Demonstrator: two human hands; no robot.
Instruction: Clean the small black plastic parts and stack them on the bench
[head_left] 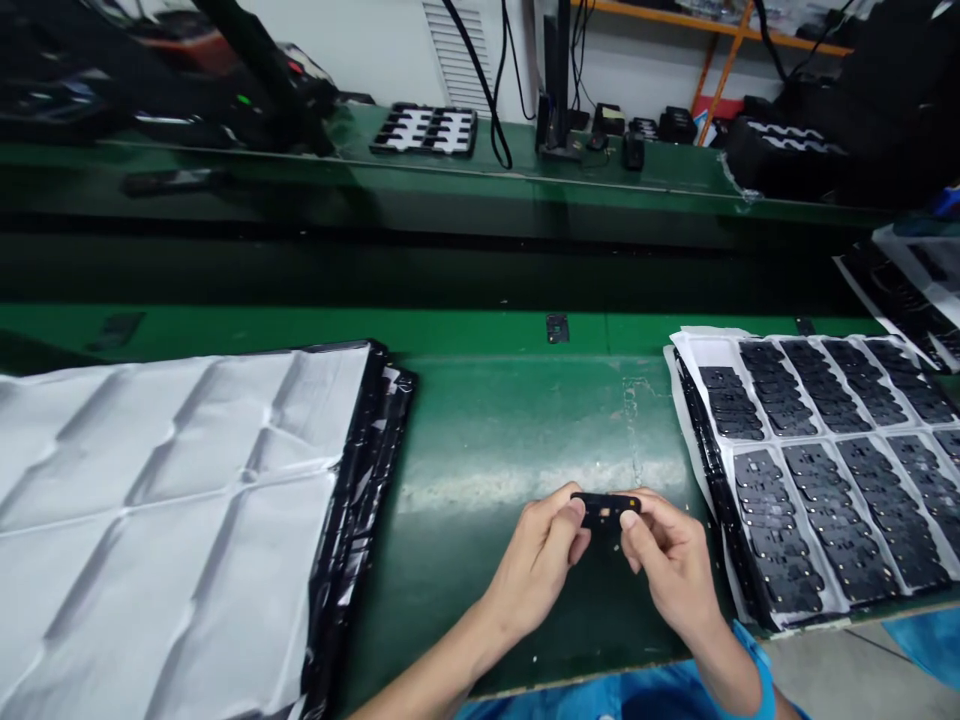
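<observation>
Between my two hands is a small flat black part [592, 512] with cutouts and a yellow spot near its right end; its exact kind I cannot make out. My left hand [541, 545] pinches its left end between thumb and fingers. At the right end, my right hand [671, 550] grips it the same way. The part is held above the green work surface [480, 440]. To the right, a tray [821, 440] lined with white sheet holds rows of similar-looking black parts in its compartments.
At left lies a stack of black trays [360, 520] topped by a creased white sheet [202, 500]. A small black piece [557, 328] rests on the green strip ahead. Behind a dark channel [450, 260], a shelf carries a white-and-black tray [425, 130], cables and a stand [555, 90].
</observation>
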